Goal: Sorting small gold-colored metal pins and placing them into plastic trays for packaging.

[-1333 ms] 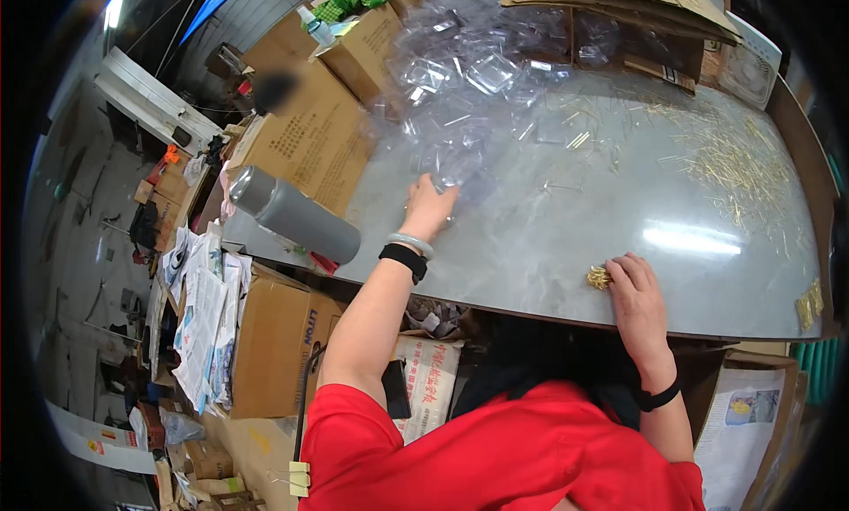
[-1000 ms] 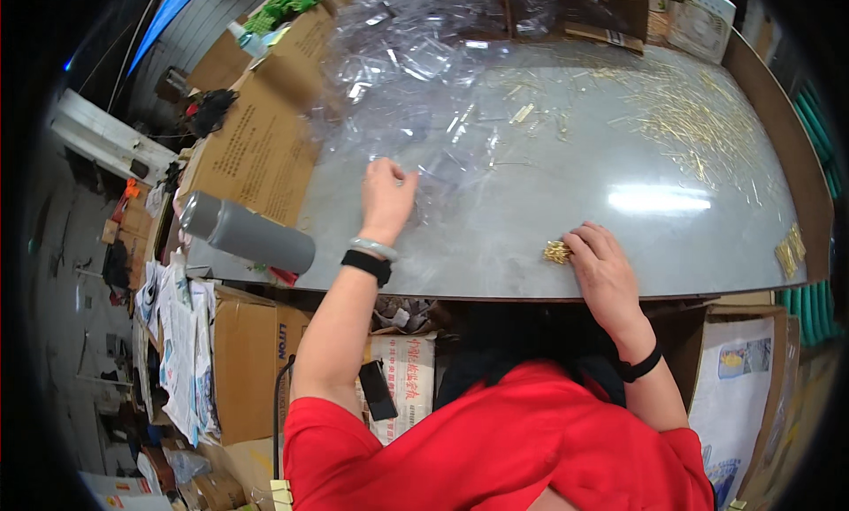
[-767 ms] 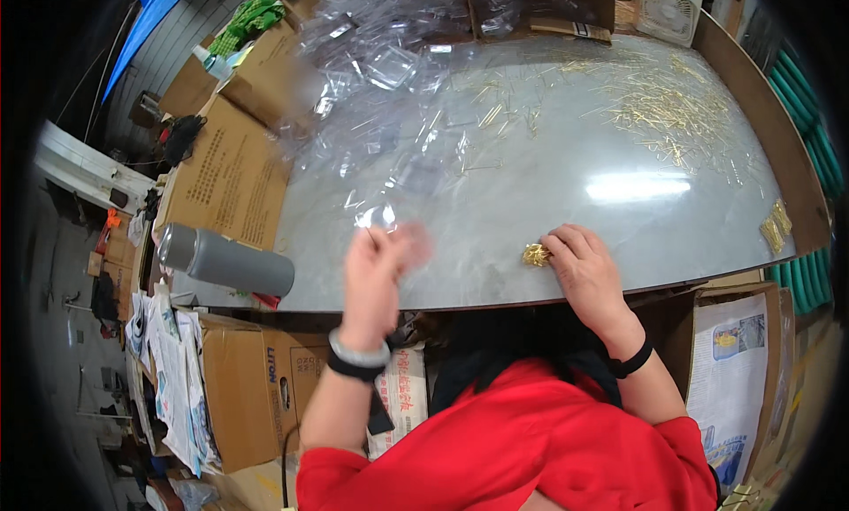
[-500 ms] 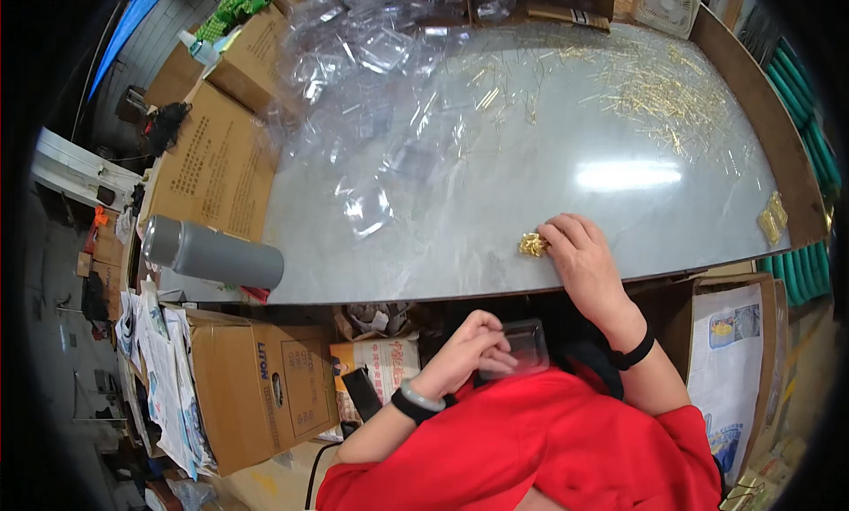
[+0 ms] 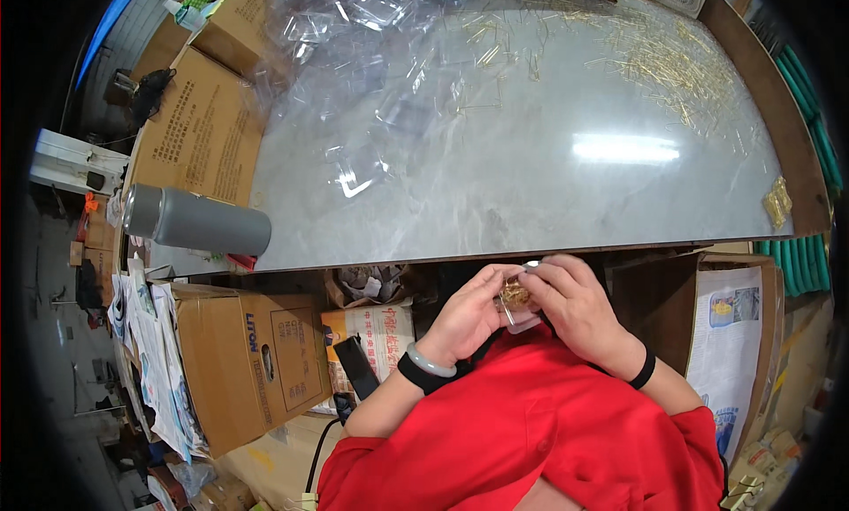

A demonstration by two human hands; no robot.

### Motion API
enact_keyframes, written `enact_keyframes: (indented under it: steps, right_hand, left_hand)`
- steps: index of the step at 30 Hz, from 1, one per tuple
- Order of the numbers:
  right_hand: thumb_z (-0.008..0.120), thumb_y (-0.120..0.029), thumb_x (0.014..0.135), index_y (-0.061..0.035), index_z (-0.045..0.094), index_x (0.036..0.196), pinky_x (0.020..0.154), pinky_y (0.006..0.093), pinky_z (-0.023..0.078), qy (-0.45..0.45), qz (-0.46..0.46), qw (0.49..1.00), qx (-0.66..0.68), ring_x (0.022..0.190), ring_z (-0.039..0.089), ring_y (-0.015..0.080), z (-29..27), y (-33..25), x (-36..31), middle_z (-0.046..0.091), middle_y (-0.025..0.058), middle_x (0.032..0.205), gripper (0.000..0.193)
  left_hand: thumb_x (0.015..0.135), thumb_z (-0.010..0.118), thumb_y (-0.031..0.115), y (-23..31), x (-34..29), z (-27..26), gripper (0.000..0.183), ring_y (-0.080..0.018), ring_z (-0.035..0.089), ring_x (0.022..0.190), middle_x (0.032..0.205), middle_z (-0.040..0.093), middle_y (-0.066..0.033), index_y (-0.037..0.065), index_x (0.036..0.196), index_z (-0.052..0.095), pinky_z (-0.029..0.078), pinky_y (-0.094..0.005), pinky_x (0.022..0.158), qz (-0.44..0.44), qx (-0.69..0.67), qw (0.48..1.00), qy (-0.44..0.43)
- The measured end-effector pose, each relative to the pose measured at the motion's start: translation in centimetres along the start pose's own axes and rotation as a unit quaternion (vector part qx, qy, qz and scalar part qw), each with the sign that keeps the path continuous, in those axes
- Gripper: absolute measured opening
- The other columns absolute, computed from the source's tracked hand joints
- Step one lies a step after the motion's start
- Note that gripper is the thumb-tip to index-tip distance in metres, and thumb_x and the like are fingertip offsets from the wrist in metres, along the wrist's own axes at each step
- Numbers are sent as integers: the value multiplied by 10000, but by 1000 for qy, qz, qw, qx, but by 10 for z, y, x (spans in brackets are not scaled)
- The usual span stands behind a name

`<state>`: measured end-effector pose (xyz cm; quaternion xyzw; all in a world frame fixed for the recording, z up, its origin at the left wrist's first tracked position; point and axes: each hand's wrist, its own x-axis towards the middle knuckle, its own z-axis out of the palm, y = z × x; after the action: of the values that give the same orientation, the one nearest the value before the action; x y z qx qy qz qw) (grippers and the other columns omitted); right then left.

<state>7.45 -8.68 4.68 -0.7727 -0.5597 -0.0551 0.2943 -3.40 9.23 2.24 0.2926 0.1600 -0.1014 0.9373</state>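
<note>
Just in front of the table's near edge, my two hands meet over a small clear plastic box. My left hand grips the box from its left side. A bundle of thin gold-coloured metal pieces shows between my hands, in or at the box's opening. My right hand has its fingers closed at the bundle and the box's right side. Its fingertips partly hide both. More loose gold-coloured pins lie spread over the far right of the grey table.
Clear plastic boxes pile up at the table's far left. A grey bottle lies near the left edge, beside a cardboard box. Another gold bundle rests at the right edge. Below the table stands an open carton.
My right hand has carried the gold bundle off the table to my left hand. My left hand has raised the clear box to meet it. The view has shifted slightly.
</note>
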Motion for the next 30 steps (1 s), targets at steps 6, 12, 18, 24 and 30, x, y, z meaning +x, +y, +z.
enact_keyframes:
  steps: [6,12,18,24,30]
  right_hand:
    - [688,6,727,-31,679,1147,919,393,515,111,-28,993,16,1071,603,292,-17,-6,17,647,76,1140,422]
    - [711,1,797,-39,683,1102,888,397,518,176,35,984,10,1040,606,309,2,20,52,674,75,1087,309]
    - [711,1,827,-44,670,1157,891,420,523,179,71,981,39,1066,595,330,11,32,51,656,106,1154,336]
    - [605,69,823,-34,574,1339,1060,429,444,182,113,958,189,1279,528,383,-10,36,45,595,178,1306,527]
    - [681,21,837,-23,581,1317,968,434,481,184,152,965,110,1147,576,366,-12,39,21,629,166,1207,492]
  left_hand:
    - [1113,419,258,16,0,33,317,-172,639,1070,1211,619,-78,13,1281,527,575,-385,912,123,195,972,53]
    - [1075,510,238,47,52,37,323,-368,646,1043,1203,609,-260,-31,1252,533,515,-475,890,302,543,771,137]
    - [1019,534,450,38,47,23,663,-455,289,1446,1550,324,-259,-16,1474,410,245,-545,1186,379,776,493,99]
    - [1006,545,476,38,51,26,688,-450,269,1474,1584,298,-241,-4,1479,411,226,-548,1202,353,810,456,108]
    - [952,643,338,41,51,30,615,-452,256,1482,1566,332,-231,-5,1427,458,199,-585,1201,365,791,481,100]
